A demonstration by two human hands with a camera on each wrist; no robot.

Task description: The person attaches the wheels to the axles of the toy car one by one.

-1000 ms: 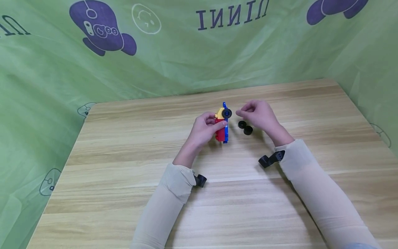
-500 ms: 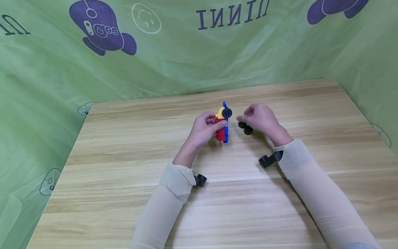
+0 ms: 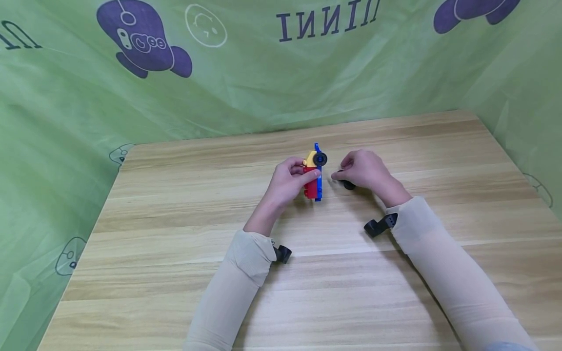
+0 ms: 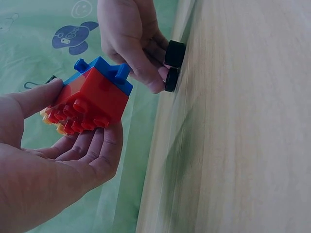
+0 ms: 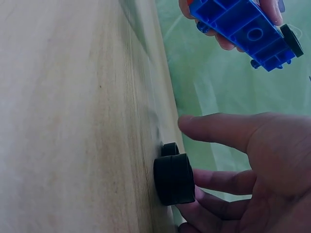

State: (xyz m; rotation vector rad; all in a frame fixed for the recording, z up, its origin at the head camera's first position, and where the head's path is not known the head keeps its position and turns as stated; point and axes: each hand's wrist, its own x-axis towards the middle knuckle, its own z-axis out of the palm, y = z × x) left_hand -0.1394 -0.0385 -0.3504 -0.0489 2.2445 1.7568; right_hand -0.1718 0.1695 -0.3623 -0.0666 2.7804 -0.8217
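Observation:
My left hand holds a toy car of building blocks, with its thumb on one side and fingers on the other. The car has a blue base, red studded bricks and a yellow part. It is held on its side, one black wheel at its far end. My right hand is low over two loose black wheels on the table. In the right wrist view, its thumb and fingers are spread around the farther wheel, and fingers reach behind the nearer wheel.
The wooden table runs back to a green printed curtain. Black wrist cameras stick out from both cuffs, the right one low over the tabletop.
My right hand has come down and slightly toward me, from beyond the two wheels to over them, covering much of them in the head view. The left hand and car stay still.

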